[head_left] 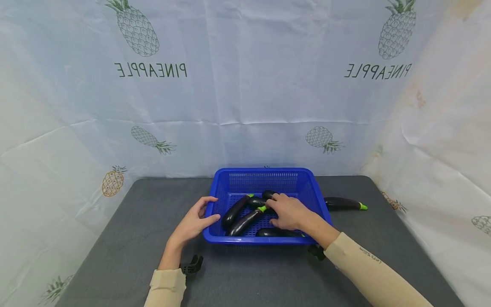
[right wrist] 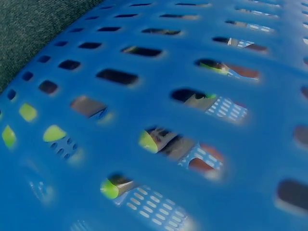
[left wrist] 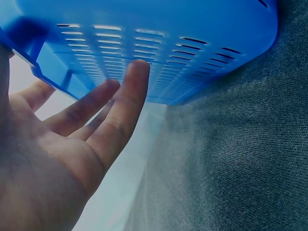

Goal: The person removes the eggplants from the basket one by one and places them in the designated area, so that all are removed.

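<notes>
A blue plastic basket with slotted walls stands on the dark table, holding several dark eggplants. My left hand holds its left rim, with the thumb over the edge. In the left wrist view, fingers lie along the outer wall. My right hand reaches inside the basket, its thumb apart from its fingers. Its fingertips are at an eggplant near the back and close to the green stem of another eggplant. In the right wrist view the basket wall hides most of that hand.
One eggplant lies on the table just right of the basket, its green stem pointing right. Inside, another eggplant lies along the near wall. A white curtain printed with pineapples hangs behind the table.
</notes>
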Demonstrator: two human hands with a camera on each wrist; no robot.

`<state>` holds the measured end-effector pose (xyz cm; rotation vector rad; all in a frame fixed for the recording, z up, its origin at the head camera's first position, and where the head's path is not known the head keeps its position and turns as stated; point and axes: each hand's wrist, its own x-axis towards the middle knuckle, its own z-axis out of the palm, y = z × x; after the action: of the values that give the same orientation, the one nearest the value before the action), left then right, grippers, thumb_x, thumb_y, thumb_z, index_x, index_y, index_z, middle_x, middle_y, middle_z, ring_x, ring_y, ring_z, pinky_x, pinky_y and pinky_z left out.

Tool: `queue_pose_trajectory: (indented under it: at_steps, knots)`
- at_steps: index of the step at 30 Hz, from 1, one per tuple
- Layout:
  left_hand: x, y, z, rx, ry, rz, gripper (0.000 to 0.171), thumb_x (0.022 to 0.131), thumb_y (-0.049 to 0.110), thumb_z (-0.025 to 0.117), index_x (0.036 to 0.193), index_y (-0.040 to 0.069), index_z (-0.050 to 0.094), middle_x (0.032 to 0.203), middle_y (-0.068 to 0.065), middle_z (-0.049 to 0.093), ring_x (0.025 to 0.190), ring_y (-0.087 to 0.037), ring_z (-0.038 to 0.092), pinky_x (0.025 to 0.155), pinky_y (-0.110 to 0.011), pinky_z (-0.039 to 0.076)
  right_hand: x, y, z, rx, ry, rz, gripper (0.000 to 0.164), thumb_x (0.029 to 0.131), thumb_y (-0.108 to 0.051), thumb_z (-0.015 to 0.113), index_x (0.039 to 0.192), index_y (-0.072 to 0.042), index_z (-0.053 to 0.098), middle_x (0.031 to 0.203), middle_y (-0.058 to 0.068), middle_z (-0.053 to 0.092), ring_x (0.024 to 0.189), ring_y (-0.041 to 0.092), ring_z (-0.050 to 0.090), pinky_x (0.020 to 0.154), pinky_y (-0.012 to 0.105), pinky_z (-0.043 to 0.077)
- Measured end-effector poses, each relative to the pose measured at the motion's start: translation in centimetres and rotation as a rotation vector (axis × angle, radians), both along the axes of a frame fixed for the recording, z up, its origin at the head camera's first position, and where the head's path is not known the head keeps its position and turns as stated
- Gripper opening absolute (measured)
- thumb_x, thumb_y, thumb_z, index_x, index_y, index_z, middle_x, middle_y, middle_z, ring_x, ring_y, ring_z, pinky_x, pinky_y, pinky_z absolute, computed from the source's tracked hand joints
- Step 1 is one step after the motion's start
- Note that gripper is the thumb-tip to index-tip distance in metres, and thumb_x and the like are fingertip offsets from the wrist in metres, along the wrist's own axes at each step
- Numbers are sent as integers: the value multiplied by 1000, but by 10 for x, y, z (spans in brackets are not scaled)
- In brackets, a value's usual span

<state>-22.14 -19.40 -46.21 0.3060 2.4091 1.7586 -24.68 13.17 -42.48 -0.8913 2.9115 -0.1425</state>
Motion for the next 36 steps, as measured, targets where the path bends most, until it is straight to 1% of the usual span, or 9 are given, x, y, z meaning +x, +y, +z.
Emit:
queue_pose_trajectory:
  at_steps: [5,10,14,20,23,31,36]
  knots:
    - [1,1,1,14,-3,-7,54,97,15,71,145,13,46,153,-22,41,132,-42,51,94,-55,53,0,-1,0,1,0,-10,41,90,-33,78,126,-17,66,117,4,59,103,26,58,83,47,54]
    - [2,2,2,15,1,-7,55,96,17,72,145,13,46,153,-21,40,133,-42,50,96,-56,52,1,-2,1,-20,-11,-12,40,90,-33,78,125,-17,66,118,5,60,104,28,59,82,48,54]
    - [2,2,1,18,2,-12,56,95,19,73,144,12,46,153,-22,40,134,-42,49,96,-56,52,0,0,-1,-24,-21,-31,42,90,-32,78,127,-17,65,119,5,60,105,27,58,83,47,54]
    - [2,1,0,29,-4,-16,56,95,19,73,144,12,46,153,-23,40,133,-43,50,94,-55,53,-3,3,-2,-42,-29,-55,44,90,-31,78,129,-16,64,115,5,60,105,27,59,83,47,54]
    - [2,2,1,31,-4,-16,55,96,17,72,144,12,46,153,-23,40,133,-43,50,94,-55,53,-4,5,-4,-48,-39,-62,45,90,-30,79,130,-16,64,115,5,60,105,27,59,81,47,54]
    - [1,1,0,26,-4,-13,55,96,17,72,144,13,46,154,-22,40,134,-42,50,96,-55,52,-7,10,-12,-43,-63,-115,47,90,-31,78,132,-18,62,119,6,61,107,28,61,79,48,55]
    - [1,1,1,23,-3,-11,54,96,15,71,145,13,46,154,-21,39,135,-42,49,96,-56,52,-6,10,-15,-74,-71,-119,48,89,-29,79,132,-16,62,122,9,61,109,31,61,78,51,55]
